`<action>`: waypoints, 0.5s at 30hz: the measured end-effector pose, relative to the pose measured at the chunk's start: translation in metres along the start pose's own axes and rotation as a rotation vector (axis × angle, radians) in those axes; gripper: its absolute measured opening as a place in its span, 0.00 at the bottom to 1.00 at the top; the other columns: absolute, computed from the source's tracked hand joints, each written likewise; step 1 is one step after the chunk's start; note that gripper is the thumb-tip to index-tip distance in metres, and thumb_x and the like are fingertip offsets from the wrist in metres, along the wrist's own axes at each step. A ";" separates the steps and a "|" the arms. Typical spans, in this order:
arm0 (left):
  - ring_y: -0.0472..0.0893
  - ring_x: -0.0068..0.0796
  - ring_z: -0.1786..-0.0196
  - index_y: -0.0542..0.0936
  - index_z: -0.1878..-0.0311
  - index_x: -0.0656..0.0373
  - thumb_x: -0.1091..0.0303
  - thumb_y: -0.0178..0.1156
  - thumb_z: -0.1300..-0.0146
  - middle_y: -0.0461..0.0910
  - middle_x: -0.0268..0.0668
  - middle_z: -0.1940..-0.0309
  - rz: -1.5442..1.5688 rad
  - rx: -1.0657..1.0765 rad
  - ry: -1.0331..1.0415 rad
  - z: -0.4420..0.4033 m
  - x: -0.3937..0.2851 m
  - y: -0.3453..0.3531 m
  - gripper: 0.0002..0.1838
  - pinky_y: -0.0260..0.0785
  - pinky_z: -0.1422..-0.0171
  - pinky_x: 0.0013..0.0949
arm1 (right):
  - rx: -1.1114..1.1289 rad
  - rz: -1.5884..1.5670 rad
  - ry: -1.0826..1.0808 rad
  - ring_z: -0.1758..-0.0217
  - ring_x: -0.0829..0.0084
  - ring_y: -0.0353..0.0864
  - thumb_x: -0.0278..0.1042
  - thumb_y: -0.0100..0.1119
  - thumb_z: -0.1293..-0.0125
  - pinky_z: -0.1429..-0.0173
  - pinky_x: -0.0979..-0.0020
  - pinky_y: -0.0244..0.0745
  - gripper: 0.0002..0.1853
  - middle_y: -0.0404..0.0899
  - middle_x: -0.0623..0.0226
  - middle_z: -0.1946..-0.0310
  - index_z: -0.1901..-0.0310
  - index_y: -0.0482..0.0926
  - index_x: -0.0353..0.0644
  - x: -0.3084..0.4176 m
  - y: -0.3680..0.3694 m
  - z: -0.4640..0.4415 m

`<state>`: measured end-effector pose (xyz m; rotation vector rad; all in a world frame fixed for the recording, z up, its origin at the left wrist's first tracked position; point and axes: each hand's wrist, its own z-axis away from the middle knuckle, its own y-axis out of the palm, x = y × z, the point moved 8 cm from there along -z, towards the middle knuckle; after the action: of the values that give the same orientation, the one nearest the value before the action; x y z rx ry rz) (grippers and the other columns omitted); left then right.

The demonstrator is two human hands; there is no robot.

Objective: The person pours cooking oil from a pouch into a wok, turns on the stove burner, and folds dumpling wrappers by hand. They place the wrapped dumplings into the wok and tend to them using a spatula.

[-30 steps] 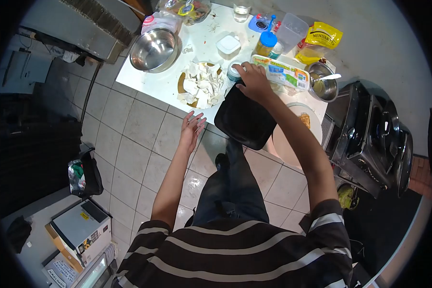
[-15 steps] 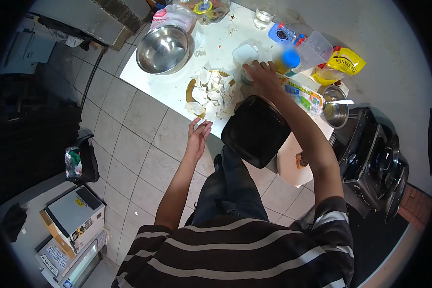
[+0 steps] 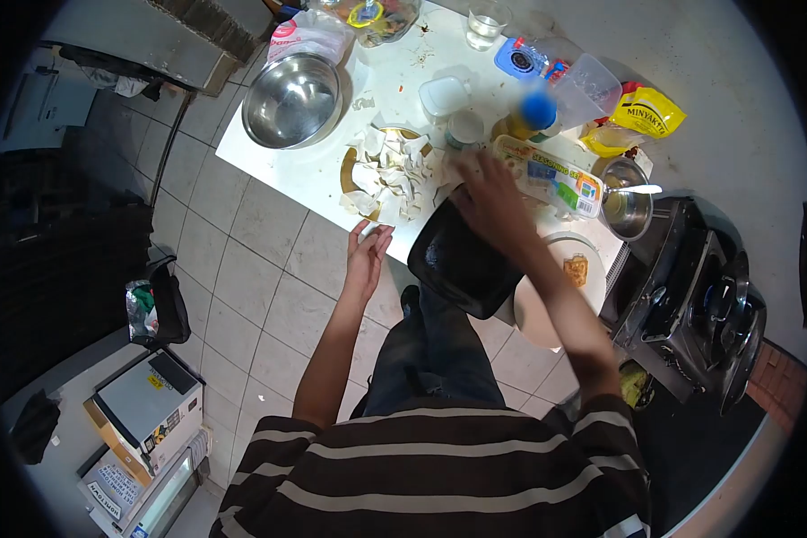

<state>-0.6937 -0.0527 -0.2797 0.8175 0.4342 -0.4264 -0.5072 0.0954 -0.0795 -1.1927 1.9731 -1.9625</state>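
Note:
My left hand [image 3: 365,262] is palm up at the table's front edge, fingers loosely bent and apart. Its fingertips are close to a gold-rimmed plate [image 3: 348,170] heaped with torn, pale, thin sheets [image 3: 394,179]. A small whitish patch shows by those fingers; I cannot tell whether it is held. My right hand [image 3: 495,202], blurred by motion, is above a black square tray [image 3: 462,264] that overhangs the table edge. Its fingertips are smeared, so anything in them is unclear. Just beyond stand a small clear cup [image 3: 465,130] and a white-lidded container [image 3: 444,96].
A steel bowl [image 3: 292,100] stands at the left. To the right are a blue-capped bottle [image 3: 538,109], a seasoning set box [image 3: 556,175], a small metal bowl with a spoon [image 3: 626,211] and a plate with a browned piece [image 3: 576,269]. A black stove [image 3: 690,305] is beyond.
My right hand has left the small cup and come back toward me over the black tray. The left hand has barely moved. The view has shifted slightly.

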 end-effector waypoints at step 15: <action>0.82 0.56 0.57 0.82 0.63 0.71 0.23 0.39 0.38 0.82 0.58 0.67 -1.801 0.451 -0.920 0.194 0.131 -0.224 0.50 0.71 0.46 0.51 | 1.059 -0.099 0.819 0.50 0.46 0.81 0.60 0.53 0.34 0.45 0.52 0.75 0.29 0.79 0.42 0.53 0.52 0.78 0.36 0.025 0.156 0.375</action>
<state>-0.6618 -0.3642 -0.3642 0.3434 0.0711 -2.5113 -0.3739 -0.2412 -0.2658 -0.2082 0.6298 -3.1507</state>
